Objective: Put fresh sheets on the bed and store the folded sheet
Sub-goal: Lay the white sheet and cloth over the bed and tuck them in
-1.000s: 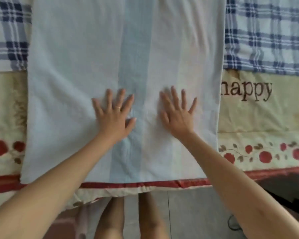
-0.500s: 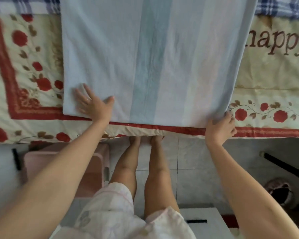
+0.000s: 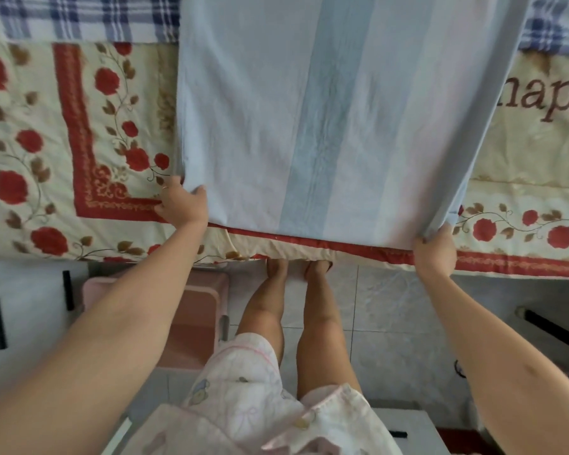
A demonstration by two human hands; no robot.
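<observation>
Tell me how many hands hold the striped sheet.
2. The left hand grips the sheet at its near left corner; the right hand grips its near right corner. No other hand shows.

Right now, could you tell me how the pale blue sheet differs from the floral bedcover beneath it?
The pale blue sheet is plain with a darker centre stripe; the floral bedcover is cream with red roses and a red border. The sheet is narrower; the bedcover shows beyond both its sides. The left hand and right hand grip the sheet's near corners; the bedcover lies flat. Both end at the near side.
</observation>
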